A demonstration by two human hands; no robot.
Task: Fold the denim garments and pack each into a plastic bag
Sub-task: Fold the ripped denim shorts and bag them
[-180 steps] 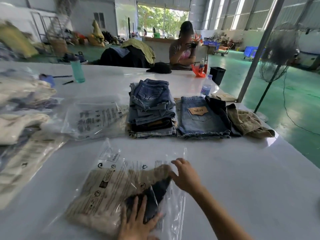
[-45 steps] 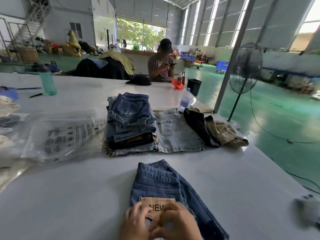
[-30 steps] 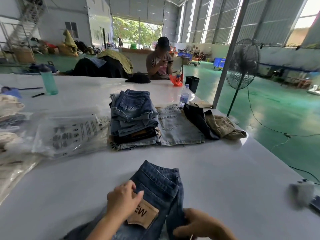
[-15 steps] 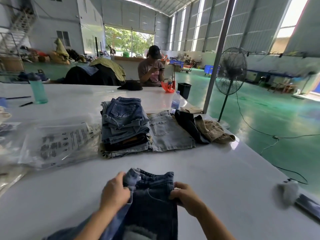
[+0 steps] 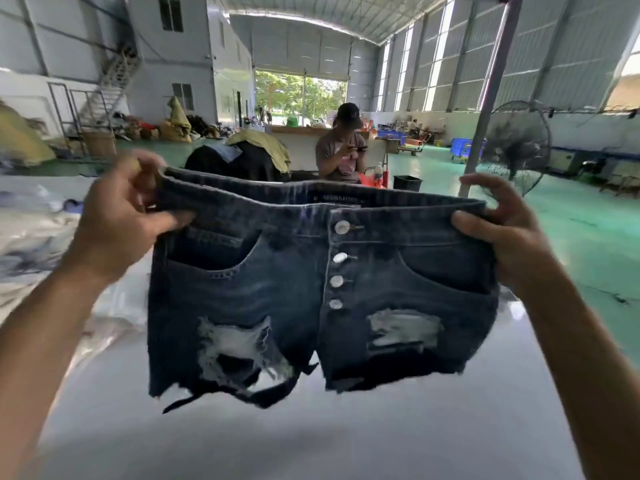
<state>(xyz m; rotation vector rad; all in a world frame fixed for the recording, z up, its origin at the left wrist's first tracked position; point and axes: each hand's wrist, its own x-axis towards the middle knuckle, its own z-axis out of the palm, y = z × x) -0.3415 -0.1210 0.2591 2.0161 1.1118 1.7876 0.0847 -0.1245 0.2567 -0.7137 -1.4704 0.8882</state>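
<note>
A pair of dark blue denim shorts (image 5: 322, 292) with frayed hems and ripped patches on both legs hangs spread out in the air above the white bench (image 5: 311, 438), front side facing the camera, with a column of four pale buttons running down the fly. The left hand (image 5: 124, 216) grips the left end of the waistband: its thumb lies across the front of the band and its curled fingers go over the top edge and behind it. The right hand (image 5: 502, 230) grips the right end of the waistband in the same way, thumb pressed on the front of the denim, fingers bent up and over the band's top edge. Between the two hands the waistband is pulled nearly straight and level, and the legs hang freely below, their ragged threads clear of the bench surface. On the left side of the bench, partly behind the left forearm, lies a blurred heap of clear plastic bags (image 5: 38, 237); what is in them cannot be made out. Beyond the far edge of the bench a seated person in a dark cap (image 5: 343, 147) looks down at something held in both hands. To that person's left a dark pile of clothing topped with a yellowish garment (image 5: 256, 154) stands, and on the right, on the green floor, a black standing fan (image 5: 516, 147) stands beside a grey metal post (image 5: 491, 84).
</note>
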